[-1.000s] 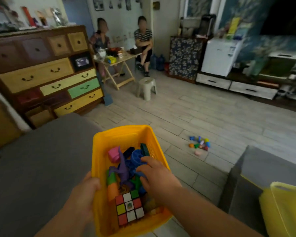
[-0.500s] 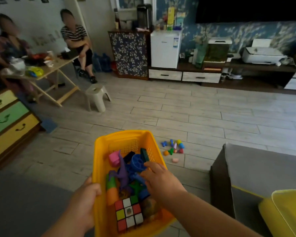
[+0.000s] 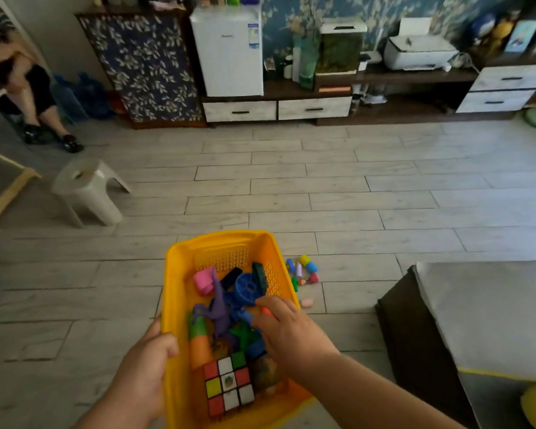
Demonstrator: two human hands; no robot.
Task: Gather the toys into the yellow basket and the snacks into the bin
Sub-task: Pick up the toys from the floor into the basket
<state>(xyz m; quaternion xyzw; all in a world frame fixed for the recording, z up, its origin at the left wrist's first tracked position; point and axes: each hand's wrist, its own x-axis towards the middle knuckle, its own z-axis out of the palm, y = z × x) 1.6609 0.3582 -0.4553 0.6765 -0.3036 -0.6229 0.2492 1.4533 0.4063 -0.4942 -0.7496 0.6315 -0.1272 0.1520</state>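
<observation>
Yellow basket (image 3: 173,292) held above the floor (image 3: 353,196).
Left hand (image 3: 149,354) grips its rim; right hand (image 3: 291,329) rests on toys (image 3: 219,308) inside, grip unclear.

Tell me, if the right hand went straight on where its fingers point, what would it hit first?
Probably the blue wheel-shaped toy in the yellow basket, just beyond the right hand. Depth is unclear from above, so it might instead pass over it to the basket's far wall.
</observation>
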